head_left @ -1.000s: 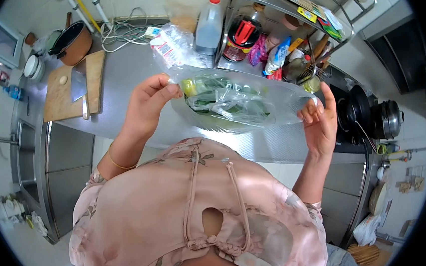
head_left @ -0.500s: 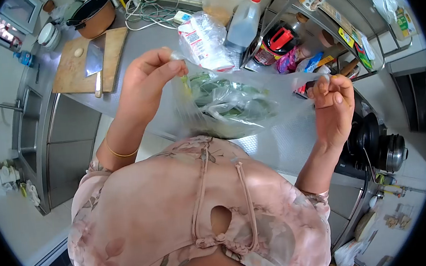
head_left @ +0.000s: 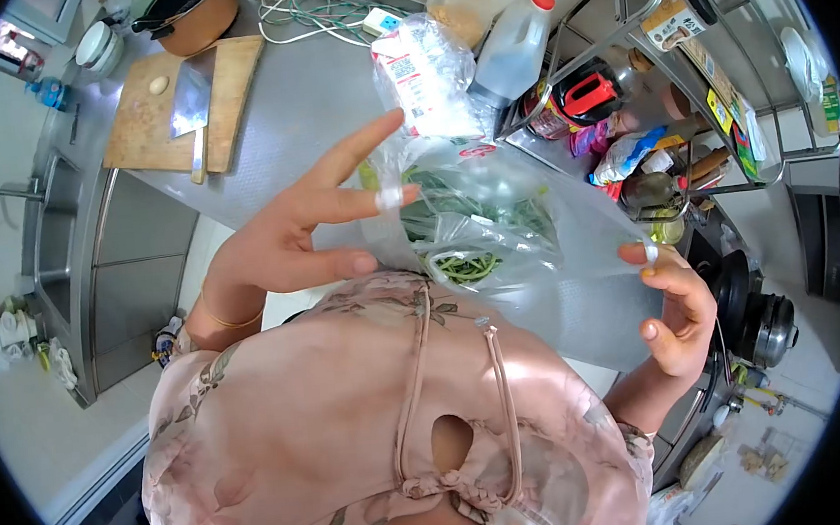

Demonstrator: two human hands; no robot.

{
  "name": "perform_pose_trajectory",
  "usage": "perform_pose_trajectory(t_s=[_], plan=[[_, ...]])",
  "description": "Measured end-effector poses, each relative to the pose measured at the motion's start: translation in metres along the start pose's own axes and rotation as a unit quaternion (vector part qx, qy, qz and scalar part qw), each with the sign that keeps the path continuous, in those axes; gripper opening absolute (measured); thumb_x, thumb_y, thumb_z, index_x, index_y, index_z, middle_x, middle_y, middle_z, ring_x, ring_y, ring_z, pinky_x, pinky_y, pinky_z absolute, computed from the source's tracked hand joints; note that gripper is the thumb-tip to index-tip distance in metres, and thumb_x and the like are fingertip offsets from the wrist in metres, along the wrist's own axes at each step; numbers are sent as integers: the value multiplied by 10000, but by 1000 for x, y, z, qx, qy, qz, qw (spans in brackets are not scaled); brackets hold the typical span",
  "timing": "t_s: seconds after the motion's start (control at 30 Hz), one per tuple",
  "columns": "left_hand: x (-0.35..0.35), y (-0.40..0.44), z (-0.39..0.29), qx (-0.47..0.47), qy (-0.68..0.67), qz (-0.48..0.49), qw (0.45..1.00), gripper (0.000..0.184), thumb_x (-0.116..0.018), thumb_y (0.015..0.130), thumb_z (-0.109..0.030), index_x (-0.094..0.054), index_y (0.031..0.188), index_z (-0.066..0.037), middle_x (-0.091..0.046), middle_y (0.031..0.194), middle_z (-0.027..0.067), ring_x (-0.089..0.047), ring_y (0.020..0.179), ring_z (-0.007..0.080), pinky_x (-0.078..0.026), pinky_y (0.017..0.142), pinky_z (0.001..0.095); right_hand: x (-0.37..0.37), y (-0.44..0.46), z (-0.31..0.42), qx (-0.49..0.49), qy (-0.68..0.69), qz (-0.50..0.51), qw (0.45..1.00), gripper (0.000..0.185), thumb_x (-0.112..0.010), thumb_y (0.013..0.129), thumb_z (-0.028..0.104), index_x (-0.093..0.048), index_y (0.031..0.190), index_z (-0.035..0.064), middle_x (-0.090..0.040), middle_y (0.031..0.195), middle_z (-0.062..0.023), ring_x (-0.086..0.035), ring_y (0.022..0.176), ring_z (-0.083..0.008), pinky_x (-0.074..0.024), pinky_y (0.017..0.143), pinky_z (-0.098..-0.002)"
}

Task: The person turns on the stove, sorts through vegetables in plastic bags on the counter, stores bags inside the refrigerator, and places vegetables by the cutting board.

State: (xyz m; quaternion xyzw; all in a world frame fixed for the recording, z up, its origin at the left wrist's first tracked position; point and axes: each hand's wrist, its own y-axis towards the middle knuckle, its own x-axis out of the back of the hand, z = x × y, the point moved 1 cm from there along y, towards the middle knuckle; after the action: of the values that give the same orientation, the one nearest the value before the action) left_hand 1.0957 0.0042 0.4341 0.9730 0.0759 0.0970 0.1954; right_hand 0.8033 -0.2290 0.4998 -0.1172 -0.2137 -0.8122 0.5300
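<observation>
A clear plastic bag (head_left: 589, 284) is spread between my two hands, with leafy greens (head_left: 475, 209) and a bundle of thin green stalks (head_left: 468, 267) inside. My left hand (head_left: 308, 222) is at the bag's left edge, its fingers spread wide and the gathered plastic against one finger. At the right edge my right hand (head_left: 675, 307) has bent fingers, with the thumb apart from them. The plastic reaches one of its fingertips. A small white band shows on one finger of each hand; whether it is plastic or tape is unclear.
At the left lie a cutting board (head_left: 137, 117), a cleaver (head_left: 190, 103) and a pale round item (head_left: 158, 86). Behind are a pot (head_left: 199, 25), cables (head_left: 306, 10), a crumpled package (head_left: 425, 75) and a jug (head_left: 512, 48). A crowded rack (head_left: 662, 76) stands right.
My left hand has opened from a pinch into spread fingers. My right hand has moved lower, its thumb now apart. The bag has tipped toward me, showing the stalks.
</observation>
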Motion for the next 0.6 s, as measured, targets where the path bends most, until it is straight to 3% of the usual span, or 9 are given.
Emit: perform_pose_trajectory(t_s=[0.07,0.1,0.2,0.23,0.33,0.4,0.43,0.53,0.6], plan=[[-3,8,0,52,55,82,994,679,-724,732,-206,-434,1343,-143,-198,1469,223,-206,1369,316,-75,1086,471,-8,15,3,18,-3,35,999,406,-716,680,222,-607,996,-8,-612,1033,-235,-587,936,-326,-426,833,-402],[-4,12,0,76,84,122,986,746,-729,731,-224,-378,1387,-156,-170,1482,217,-197,1374,311,-72,1084,480,-14,26,8,27,-22,55,998,376,-698,639,137,-616,983,7,-620,1031,-208,-590,913,-323,-436,807,-389],[-27,23,29,-15,114,156,981,923,-753,715,-274,-209,1446,-126,-212,1478,180,-251,1354,294,-143,1085,441,-39,59,14,101,-175,93,975,340,-663,619,54,-611,951,10,-627,930,-164,-584,844,-313,-452,744,-375],[-33,30,33,34,70,160,984,945,-762,703,-279,-202,1443,-104,-230,1471,173,-273,1342,289,-181,1076,417,-49,68,15,112,-182,96,972,320,-648,609,35,-607,926,13,-616,887,-153,-575,820,-310,-451,727,-375],[-53,51,41,83,10,123,989,990,-771,681,-298,-179,1436,-52,-350,1370,152,-386,1243,281,-314,998,365,-78,90,8,145,-191,118,964,267,-610,600,0,-597,866,19,-594,807,-130,-561,780,-307,-450,694,-379],[-69,59,49,-6,68,38,997,989,-750,686,-315,-163,1433,-38,-521,1198,141,-523,1091,284,-425,878,362,-94,98,-5,167,-178,150,958,227,-591,622,6,-590,849,20,-596,822,-130,-570,793,-308,-452,696,-386],[-76,62,62,-40,29,-31,998,791,-737,690,-265,-356,1347,-46,-569,1073,146,-582,952,279,-464,759,368,-102,100,-2,186,-222,170,942,223,-591,617,-1,-588,839,22,-599,826,-123,-572,795,-301,-452,694,-383],[-81,62,88,-141,100,-13,985,450,-689,736,-224,-544,1126,-52,-599,986,131,-605,835,295,-474,672,376,-113,104,6,223,-331,218,891,224,-592,608,-15,-586,827,32,-606,847,-113,-578,808,-284,-453,693,-372],[-83,61,85,-72,76,-20,994,274,-639,786,-202,-571,1002,-49,-606,903,109,-608,767,257,-471,634,365,-102,108,12,218,-382,235,867,241,-595,609,-13,-589,843,39,-608,870,-120,-585,827,-279,-457,698,-357]])
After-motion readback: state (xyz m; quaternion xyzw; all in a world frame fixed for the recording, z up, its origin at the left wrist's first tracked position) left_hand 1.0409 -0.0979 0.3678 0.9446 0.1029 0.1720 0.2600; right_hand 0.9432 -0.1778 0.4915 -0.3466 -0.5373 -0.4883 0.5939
